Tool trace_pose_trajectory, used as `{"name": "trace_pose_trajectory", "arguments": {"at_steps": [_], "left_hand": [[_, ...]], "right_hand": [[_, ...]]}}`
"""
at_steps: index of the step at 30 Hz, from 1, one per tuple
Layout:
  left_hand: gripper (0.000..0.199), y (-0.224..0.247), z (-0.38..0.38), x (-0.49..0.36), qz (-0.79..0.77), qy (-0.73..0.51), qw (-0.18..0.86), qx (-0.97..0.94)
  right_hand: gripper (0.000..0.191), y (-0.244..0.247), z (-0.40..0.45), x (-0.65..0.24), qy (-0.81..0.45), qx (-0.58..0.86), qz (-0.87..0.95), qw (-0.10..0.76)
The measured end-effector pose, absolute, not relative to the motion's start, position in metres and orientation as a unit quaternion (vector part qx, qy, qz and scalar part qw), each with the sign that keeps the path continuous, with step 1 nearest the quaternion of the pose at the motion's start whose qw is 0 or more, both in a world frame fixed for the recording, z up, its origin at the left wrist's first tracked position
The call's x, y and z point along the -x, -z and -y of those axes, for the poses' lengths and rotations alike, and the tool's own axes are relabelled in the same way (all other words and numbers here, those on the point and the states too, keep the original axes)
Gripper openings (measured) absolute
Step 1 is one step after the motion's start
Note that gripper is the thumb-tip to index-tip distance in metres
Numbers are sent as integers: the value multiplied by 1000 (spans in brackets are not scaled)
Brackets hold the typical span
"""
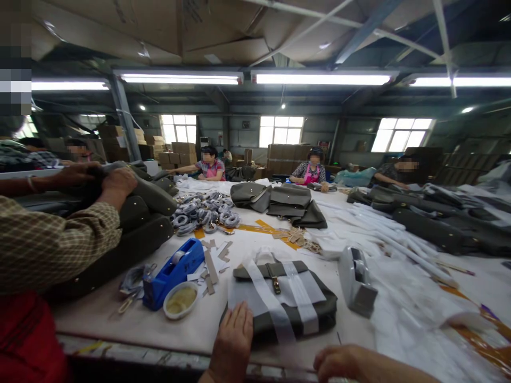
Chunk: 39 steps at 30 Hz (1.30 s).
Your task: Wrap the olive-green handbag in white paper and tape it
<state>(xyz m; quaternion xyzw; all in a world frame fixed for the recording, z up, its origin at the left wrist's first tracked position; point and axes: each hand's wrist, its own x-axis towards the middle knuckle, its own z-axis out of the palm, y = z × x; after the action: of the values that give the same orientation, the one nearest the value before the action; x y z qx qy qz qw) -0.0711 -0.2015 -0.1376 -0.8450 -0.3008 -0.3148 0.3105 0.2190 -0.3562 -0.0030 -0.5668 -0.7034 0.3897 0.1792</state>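
A dark olive handbag [325, 307] lies in front of me, with white wrapping strips [301, 298] over its flap and a metal buckle [275, 284] between them. Thin white sheeting covers part of its front. My left hand [233, 332] rests on the bag's lower left corner, fingers stretched out. Low at the table's front edge, my right hand [339, 361] is apart from the bag. Its fingers are loosely bent, partly cut off by the frame, and I see nothing in them.
A blue tape dispenser [171, 274] and a small white bowl [180, 300] stand left; a grey tape dispenser [356, 282] stands right. Behind lie bundled grey straps [205, 210] and more bags [289, 202]. A co-worker's sleeve [59, 242] reaches over stacked bags at left. White plastic [411, 330] covers the right.
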Motion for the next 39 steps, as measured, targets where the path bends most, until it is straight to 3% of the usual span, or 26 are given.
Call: {"name": "trace_pose_trajectory", "arguments": {"at_steps": [5,12,21,23,28,33,39], "left_hand": [[40,140,201,71,301,332,306,840],[36,155,196,70,303,361,301,829],[33,170,193,64,334,385,277,815],[34,168,195,66,332,384,281,814],[37,163,194,68,311,371,303,821],[36,164,193,68,318,371,313,814],[39,159,191,76,299,317,323,840]], "right_hand": [[36,-4,278,-182,-250,656,678,218],[54,35,233,-118,-124,732,653,148],[80,67,224,-140,-310,627,617,361],[74,62,228,-145,-320,592,626,395],[40,38,235,-150,-318,544,650,425],[40,18,236,-155,-254,534,683,429],[22,3,239,-166,-163,548,677,464]]}}
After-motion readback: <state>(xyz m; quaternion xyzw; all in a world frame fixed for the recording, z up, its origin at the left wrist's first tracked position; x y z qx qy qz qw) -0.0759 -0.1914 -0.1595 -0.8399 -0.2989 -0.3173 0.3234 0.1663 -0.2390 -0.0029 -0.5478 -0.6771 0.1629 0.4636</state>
